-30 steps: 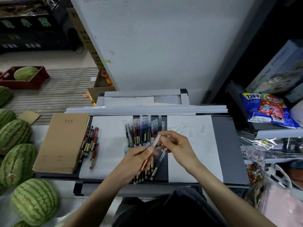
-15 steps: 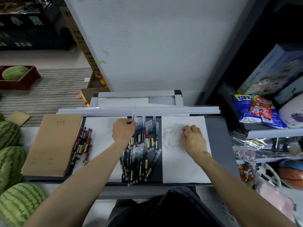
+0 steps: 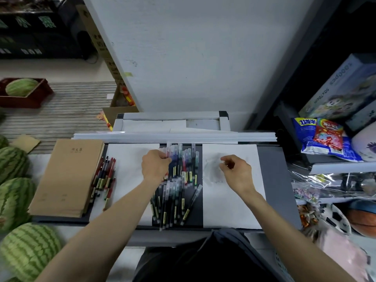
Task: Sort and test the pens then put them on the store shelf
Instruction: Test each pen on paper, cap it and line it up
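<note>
Two rows of clear-capped gel pens lie on the dark tray [image 3: 276, 180]: an upper row [image 3: 188, 163] and a lower row [image 3: 173, 204]. My left hand [image 3: 155, 166] pinches a pen [image 3: 168, 148] at the left end of the upper row. That pen points away from me. My right hand [image 3: 237, 171] hovers over the right white sheet [image 3: 230, 206], fingers loosely curled, nothing visible between them. A faint blurred patch [image 3: 211, 165] lies on that sheet just left of the hand. A separate bunch of red and dark pens [image 3: 103, 178] lies on the left.
A stack of brown notebooks [image 3: 67, 176] sits left of the red pens, with another white sheet [image 3: 128, 169] beside them. Watermelons [image 3: 14, 165] crowd the far left. Store shelves [image 3: 335, 166] on the right hold snack bags [image 3: 325, 137], boxes and balls.
A second ago both hands held one pen over the rows. The left hand then carried it to the upper row's left end, and the right hand went to the right sheet and has since lifted.
</note>
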The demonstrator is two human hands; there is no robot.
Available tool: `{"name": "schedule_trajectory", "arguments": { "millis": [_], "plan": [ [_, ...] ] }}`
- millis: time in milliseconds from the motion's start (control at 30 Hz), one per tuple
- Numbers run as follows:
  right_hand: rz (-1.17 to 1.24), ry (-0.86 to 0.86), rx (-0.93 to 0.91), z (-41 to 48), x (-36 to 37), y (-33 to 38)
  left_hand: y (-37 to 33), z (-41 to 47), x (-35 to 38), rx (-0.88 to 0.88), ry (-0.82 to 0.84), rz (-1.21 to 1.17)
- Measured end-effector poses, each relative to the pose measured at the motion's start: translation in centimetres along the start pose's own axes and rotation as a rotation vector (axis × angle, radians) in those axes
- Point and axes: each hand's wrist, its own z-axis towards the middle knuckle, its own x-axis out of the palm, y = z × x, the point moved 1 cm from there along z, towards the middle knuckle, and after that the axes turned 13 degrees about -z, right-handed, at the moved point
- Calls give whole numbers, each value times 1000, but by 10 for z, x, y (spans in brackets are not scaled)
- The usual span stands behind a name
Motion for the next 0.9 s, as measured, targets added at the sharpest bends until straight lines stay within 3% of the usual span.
{"name": "schedule_trajectory", "arguments": {
  "millis": [333,667,900],
  "plan": [
    [699,272,128,-29,12,35,49,-11,-87,-26,-134,101],
    [813,336,157,-42,7,45,118,-26,-129,-42,-151,442],
    [633,392,68,-45,6,46,102,-35,-129,-37,-140,456]
  ]
}}
